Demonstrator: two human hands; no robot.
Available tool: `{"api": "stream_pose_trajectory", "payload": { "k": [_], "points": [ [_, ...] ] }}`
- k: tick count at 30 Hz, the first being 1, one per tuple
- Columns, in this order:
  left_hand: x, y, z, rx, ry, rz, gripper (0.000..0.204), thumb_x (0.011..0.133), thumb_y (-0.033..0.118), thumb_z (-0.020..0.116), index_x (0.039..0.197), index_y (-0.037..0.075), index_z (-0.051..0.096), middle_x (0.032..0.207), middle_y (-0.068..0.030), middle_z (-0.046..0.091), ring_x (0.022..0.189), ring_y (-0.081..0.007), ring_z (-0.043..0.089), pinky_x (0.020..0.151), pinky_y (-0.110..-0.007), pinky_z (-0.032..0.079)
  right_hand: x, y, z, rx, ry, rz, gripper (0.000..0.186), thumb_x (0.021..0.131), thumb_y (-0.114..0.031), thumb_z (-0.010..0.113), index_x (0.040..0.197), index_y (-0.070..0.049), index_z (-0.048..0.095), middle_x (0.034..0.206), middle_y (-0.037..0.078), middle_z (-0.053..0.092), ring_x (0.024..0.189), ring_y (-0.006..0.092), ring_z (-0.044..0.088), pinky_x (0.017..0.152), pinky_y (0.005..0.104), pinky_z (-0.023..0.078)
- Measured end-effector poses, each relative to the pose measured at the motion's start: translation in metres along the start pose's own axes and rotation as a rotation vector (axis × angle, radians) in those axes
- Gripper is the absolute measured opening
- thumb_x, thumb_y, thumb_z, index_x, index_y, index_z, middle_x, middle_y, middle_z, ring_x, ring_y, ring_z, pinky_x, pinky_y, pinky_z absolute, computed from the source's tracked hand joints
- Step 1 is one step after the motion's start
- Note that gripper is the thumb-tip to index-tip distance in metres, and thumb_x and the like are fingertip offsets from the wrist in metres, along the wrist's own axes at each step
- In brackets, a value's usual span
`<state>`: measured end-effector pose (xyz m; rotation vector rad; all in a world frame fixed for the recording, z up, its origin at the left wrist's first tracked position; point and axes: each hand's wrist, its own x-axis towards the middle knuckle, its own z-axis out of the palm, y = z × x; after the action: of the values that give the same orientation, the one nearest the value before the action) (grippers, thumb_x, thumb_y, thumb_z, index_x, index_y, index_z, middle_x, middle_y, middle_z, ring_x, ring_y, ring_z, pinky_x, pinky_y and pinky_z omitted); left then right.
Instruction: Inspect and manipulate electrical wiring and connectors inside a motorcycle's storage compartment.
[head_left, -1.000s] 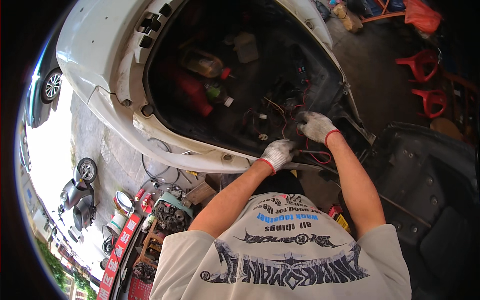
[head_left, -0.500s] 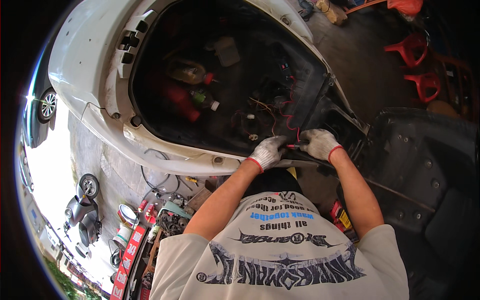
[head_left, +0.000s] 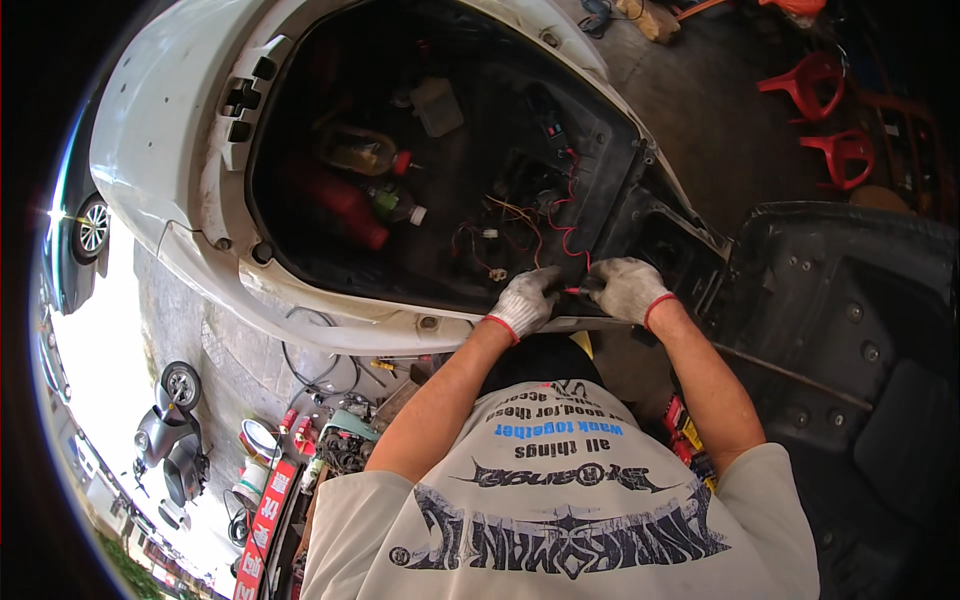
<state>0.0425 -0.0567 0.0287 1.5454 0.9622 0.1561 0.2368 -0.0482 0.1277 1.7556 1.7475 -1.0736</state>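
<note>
While the view had shifted slightly since 0.5 s earlier, both gloved hands stayed at the compartment's near rim. Left hand (head_left: 522, 303) and right hand (head_left: 625, 288) were closed together on a red wire (head_left: 572, 236). White scooter compartment (head_left: 180, 140) held 2 bottles (head_left: 362, 152), a red can (head_left: 345, 205), loose wiring.

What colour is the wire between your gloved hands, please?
Red wire, clearest in the head view.

White red-cuffed gloves (head_left: 525, 302), red wire (head_left: 565, 225), white scooter body (head_left: 160, 150)
</note>
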Motion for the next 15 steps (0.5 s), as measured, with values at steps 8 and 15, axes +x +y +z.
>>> {"api": "stream_pose_trajectory", "payload": {
  "k": [8, 15],
  "points": [
    [0.0, 0.011, -0.008, -0.031, -0.051, -0.046, 0.045, 0.085, 0.021, 0.065, 0.121, -0.005, 0.059, 0.123, -0.026, 0.059, 0.118, -0.0375, 0.056, 0.101, -0.04, 0.045, -0.002, 0.001, 0.004, -0.002, -0.017, 0.016, 0.036, 0.088, -0.032, 0.056, 0.115, -0.011, 0.066, 0.115, 0.014, 0.067, 0.111, 0.0309, 0.061, 0.098, 0.0385, 0.046],
    [0.004, 0.003, -0.003, -0.076, 0.036, -0.074, 0.041, 0.086, 0.02, 0.063, 0.119, -0.005, 0.06, 0.122, -0.0251, 0.061, 0.118, -0.0369, 0.056, 0.1, -0.039, 0.045, -0.006, 0.009, 0.012, 0.061, 0.091, -0.032, 0.033, 0.089, -0.029, 0.056, 0.114, -0.01, 0.066, 0.11, 0.014, 0.067, 0.107, 0.032, 0.062, 0.095, 0.0408, 0.047]
  ]
}}
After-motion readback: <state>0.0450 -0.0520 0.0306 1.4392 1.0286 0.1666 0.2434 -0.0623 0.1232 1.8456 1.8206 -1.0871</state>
